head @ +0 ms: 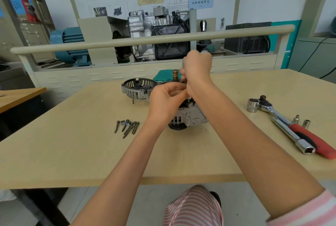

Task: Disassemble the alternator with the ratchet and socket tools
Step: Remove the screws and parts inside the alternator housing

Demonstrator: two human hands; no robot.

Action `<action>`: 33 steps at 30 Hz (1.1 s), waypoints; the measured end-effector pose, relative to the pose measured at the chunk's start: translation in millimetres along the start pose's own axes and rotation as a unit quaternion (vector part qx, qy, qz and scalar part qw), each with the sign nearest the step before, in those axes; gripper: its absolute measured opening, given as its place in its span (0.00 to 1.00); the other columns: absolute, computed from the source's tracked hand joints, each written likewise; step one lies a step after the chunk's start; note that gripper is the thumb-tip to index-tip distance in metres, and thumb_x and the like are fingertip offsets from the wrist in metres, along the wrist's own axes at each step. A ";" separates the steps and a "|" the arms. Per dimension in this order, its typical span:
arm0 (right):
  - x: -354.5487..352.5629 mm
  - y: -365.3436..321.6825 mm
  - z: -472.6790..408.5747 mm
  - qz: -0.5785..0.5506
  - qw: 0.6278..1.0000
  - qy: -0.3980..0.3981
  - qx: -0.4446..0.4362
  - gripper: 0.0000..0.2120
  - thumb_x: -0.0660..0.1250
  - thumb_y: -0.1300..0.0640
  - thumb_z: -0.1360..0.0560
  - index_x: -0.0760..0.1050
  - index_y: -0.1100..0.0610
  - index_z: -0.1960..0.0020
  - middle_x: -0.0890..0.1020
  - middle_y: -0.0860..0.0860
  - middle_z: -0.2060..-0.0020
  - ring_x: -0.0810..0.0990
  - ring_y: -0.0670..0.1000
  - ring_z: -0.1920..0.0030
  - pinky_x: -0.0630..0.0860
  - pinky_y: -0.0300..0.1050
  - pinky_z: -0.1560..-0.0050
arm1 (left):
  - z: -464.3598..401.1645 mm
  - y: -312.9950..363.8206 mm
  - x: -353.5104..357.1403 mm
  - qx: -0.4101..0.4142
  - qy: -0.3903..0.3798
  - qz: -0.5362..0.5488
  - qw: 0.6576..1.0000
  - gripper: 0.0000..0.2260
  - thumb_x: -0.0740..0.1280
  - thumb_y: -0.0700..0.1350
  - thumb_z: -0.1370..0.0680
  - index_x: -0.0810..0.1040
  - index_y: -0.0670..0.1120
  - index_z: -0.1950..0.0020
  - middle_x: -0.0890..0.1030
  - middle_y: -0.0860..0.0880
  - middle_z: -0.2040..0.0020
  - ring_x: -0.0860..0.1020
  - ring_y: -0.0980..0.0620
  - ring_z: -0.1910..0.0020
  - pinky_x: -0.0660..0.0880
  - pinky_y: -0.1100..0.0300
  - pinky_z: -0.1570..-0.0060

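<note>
Both hands' fingers curl over the alternator top.

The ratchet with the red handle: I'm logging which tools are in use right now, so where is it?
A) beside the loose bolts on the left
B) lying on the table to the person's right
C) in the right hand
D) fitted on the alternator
B: the ratchet lies untouched on the table at the right, while the right hand grips a green-handled tool over the alternator.
</note>
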State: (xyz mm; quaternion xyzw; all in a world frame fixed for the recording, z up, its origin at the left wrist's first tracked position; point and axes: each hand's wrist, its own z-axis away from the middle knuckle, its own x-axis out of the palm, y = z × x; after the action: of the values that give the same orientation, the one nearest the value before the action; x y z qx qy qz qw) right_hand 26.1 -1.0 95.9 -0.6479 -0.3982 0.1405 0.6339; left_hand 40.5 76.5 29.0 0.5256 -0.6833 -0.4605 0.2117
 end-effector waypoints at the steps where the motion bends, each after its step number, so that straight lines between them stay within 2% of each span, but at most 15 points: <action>1: -1.6 -0.7 -1.3 -0.014 1.000 -0.011 0.013 0.08 0.49 0.66 0.23 0.62 0.55 0.48 0.69 0.52 0.66 0.63 0.44 0.77 0.58 0.34 0.79 | 0.4 0.1 0.6 0.000 0.001 -0.005 1.000 0.03 0.72 0.40 0.27 0.83 0.45 0.54 0.84 0.49 0.61 0.81 0.60 0.62 0.76 0.69 0.58; 4: -13.2 -14.1 -3.2 -0.005 0.979 -0.169 0.115 0.08 0.49 0.64 0.22 0.66 0.58 0.53 0.68 0.48 0.75 0.59 0.43 0.83 0.55 0.33 0.82 | 1.5 1.9 -0.9 0.011 -0.016 0.007 1.000 0.00 0.72 0.40 0.27 0.82 0.45 0.58 0.83 0.52 0.65 0.79 0.62 0.65 0.73 0.72 0.61; 7: -20.5 -19.9 -5.2 0.005 0.947 -0.282 0.153 0.09 0.51 0.62 0.20 0.69 0.60 0.48 0.69 0.45 0.77 0.58 0.42 0.83 0.55 0.34 0.83 | 2.7 2.7 -4.3 0.016 -0.044 0.025 0.999 0.03 0.71 0.39 0.27 0.82 0.48 0.58 0.83 0.56 0.66 0.80 0.63 0.64 0.73 0.73 0.62; 9: -13.8 -15.0 -2.9 -0.001 0.966 -0.224 0.128 0.09 0.50 0.62 0.21 0.68 0.60 0.46 0.69 0.46 0.76 0.58 0.43 0.82 0.55 0.34 0.82 | 3.9 1.6 -4.1 0.019 -0.034 0.033 0.999 0.05 0.71 0.38 0.27 0.82 0.48 0.58 0.83 0.56 0.65 0.81 0.62 0.64 0.74 0.72 0.61; 12: -0.3 1.4 4.2 -0.026 1.000 -0.012 -0.010 0.06 0.49 0.63 0.20 0.61 0.57 0.45 0.69 0.51 0.66 0.63 0.44 0.74 0.60 0.35 0.76 | 2.8 -0.7 -1.0 0.022 -0.007 0.018 1.000 0.06 0.70 0.36 0.27 0.83 0.46 0.54 0.84 0.52 0.62 0.82 0.59 0.61 0.77 0.68 0.58; 14: 0.7 4.9 4.0 -0.044 0.998 0.031 -0.037 0.06 0.49 0.63 0.20 0.58 0.56 0.45 0.69 0.54 0.58 0.65 0.44 0.70 0.63 0.34 0.74 | 2.0 -1.5 -0.4 0.019 -0.010 0.006 1.000 0.06 0.70 0.37 0.27 0.83 0.44 0.52 0.84 0.50 0.61 0.82 0.58 0.60 0.77 0.66 0.57; 16: -5.2 -2.5 -1.6 -0.036 0.998 -0.045 0.032 0.08 0.49 0.64 0.22 0.61 0.56 0.45 0.70 0.52 0.65 0.63 0.44 0.76 0.58 0.33 0.80 | 1.3 -0.5 -1.4 0.014 -0.014 0.000 1.000 0.03 0.71 0.38 0.27 0.83 0.43 0.54 0.84 0.47 0.62 0.80 0.58 0.62 0.76 0.69 0.58; 18: -12.5 -13.5 -4.3 0.002 0.978 -0.176 0.114 0.08 0.50 0.63 0.22 0.67 0.59 0.47 0.69 0.48 0.75 0.59 0.43 0.83 0.55 0.34 0.83 | 1.7 1.0 -2.9 0.011 -0.027 -0.002 1.000 0.02 0.71 0.40 0.27 0.82 0.44 0.55 0.84 0.48 0.62 0.80 0.60 0.62 0.74 0.71 0.60; 20: -17.9 -18.4 -4.3 0.002 0.946 -0.290 0.147 0.08 0.51 0.62 0.20 0.69 0.60 0.48 0.69 0.45 0.76 0.58 0.42 0.83 0.53 0.33 0.84 | 2.6 2.2 -3.8 0.011 -0.043 0.012 0.999 0.02 0.71 0.39 0.26 0.82 0.46 0.55 0.84 0.51 0.62 0.80 0.61 0.62 0.74 0.73 0.60; 21: -18.7 -17.8 -4.6 -0.005 0.938 -0.313 0.147 0.09 0.52 0.61 0.20 0.70 0.61 0.47 0.69 0.45 0.76 0.57 0.42 0.83 0.53 0.33 0.84 | 2.7 2.5 -4.0 0.009 -0.044 0.025 0.999 0.03 0.71 0.38 0.27 0.82 0.46 0.55 0.83 0.51 0.62 0.81 0.61 0.62 0.74 0.72 0.59; 23: -14.6 -12.7 -3.6 -0.015 0.957 -0.263 0.119 0.08 0.53 0.61 0.20 0.69 0.61 0.46 0.69 0.46 0.74 0.58 0.41 0.83 0.53 0.33 0.83 | 2.4 3.0 -3.3 0.003 -0.026 0.031 0.999 0.05 0.72 0.37 0.28 0.82 0.45 0.54 0.84 0.49 0.61 0.81 0.59 0.61 0.76 0.71 0.58; 26: -1.6 2.0 -0.8 -0.043 0.998 -0.037 -0.006 0.09 0.49 0.62 0.19 0.64 0.58 0.41 0.68 0.49 0.63 0.62 0.41 0.73 0.59 0.31 0.77 | 1.7 3.0 1.2 0.000 0.003 -0.006 1.000 0.07 0.71 0.37 0.28 0.83 0.43 0.51 0.84 0.47 0.58 0.82 0.57 0.60 0.78 0.66 0.56; 28: -0.2 7.5 -2.4 -0.081 0.996 0.024 -0.032 0.15 0.48 0.63 0.20 0.60 0.61 0.34 0.66 0.49 0.62 0.63 0.41 0.71 0.61 0.32 0.74 | 2.0 3.0 2.4 0.005 0.001 -0.021 1.000 0.07 0.70 0.38 0.27 0.83 0.43 0.51 0.84 0.48 0.59 0.82 0.57 0.60 0.78 0.65 0.56; 30: -6.2 1.0 -5.4 -0.089 0.995 -0.038 0.028 0.14 0.49 0.64 0.20 0.64 0.61 0.37 0.66 0.49 0.68 0.61 0.42 0.79 0.57 0.33 0.80 | 1.8 4.1 0.4 0.011 -0.012 -0.030 0.999 0.05 0.71 0.39 0.27 0.83 0.42 0.52 0.84 0.47 0.61 0.81 0.57 0.61 0.76 0.66 0.57; 33: -17.6 -16.3 -5.0 -0.029 0.958 -0.248 0.137 0.08 0.51 0.63 0.20 0.68 0.61 0.49 0.68 0.48 0.74 0.57 0.42 0.84 0.52 0.33 0.84 | 1.7 5.3 -4.5 0.005 -0.042 -0.008 0.999 0.02 0.71 0.40 0.26 0.83 0.43 0.55 0.84 0.45 0.62 0.80 0.57 0.62 0.75 0.70 0.59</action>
State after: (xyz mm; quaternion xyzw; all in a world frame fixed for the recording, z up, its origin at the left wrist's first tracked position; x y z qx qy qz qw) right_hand 12.7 -18.7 106.2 -0.4879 -0.5384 0.3320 0.6016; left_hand 38.1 81.5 33.6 0.5127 -0.6891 -0.4806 0.1767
